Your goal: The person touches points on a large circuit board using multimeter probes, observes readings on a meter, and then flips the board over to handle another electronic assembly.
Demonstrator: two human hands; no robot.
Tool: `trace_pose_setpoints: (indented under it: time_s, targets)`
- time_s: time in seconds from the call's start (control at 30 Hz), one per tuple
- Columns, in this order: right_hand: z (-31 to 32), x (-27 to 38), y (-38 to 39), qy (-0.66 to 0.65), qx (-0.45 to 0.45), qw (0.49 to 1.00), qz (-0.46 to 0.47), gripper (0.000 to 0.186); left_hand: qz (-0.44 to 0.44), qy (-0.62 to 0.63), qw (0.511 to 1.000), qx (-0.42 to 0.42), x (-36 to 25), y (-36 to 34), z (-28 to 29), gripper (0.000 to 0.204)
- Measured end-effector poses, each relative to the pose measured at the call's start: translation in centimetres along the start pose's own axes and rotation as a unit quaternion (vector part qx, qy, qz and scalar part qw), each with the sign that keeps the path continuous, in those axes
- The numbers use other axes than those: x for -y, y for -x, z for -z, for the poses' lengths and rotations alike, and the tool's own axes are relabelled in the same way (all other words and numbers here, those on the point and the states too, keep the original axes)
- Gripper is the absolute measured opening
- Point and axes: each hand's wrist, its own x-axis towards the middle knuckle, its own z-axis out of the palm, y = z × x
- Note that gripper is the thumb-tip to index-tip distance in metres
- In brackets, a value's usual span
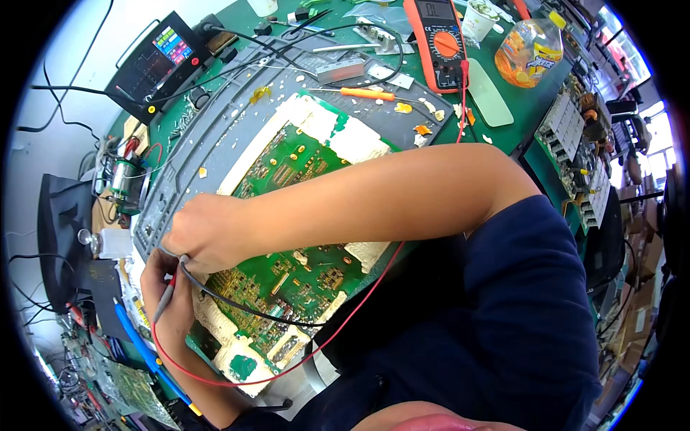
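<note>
My right hand point(208, 230) is closed on a black test probe point(184, 263) at the left side of a large green circuit board point(305, 158), which has cream-coloured coating along its edges. My left hand point(175, 320) grips a red probe point(166, 296) just below it, with fingers partly hidden by the right hand. The probe tips are too hidden to tell what they touch. The red and black leads cross the board. An orange multimeter point(431, 36) lies at the top, with a red lead plugged in. My right forearm lies across the board.
A grey mat point(208, 122) holds an orange screwdriver point(366, 93) and scraps. Around it are a screen instrument point(154, 68), an orange-drink bottle point(530, 50), a cup point(478, 21), a green strip point(487, 93), a blue tool point(136, 330) and other circuit assemblies point(571, 144) at the right.
</note>
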Motion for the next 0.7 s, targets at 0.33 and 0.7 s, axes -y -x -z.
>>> trace_pose_setpoints:
  time_s: [0.33,0.7]
  targets:
    - [-0.2,0.6,0.2,-0.028,-0.005,1.000,-0.012,0.029,0.036,0.023,0.997,0.062,-2.0,-0.7,0.8,0.034]
    - [-0.3,-0.1,0.0,-0.062,-0.002,0.998,0.015,0.023,-0.019,0.082,0.992,0.098,2.3,-1.9,2.5,0.041]
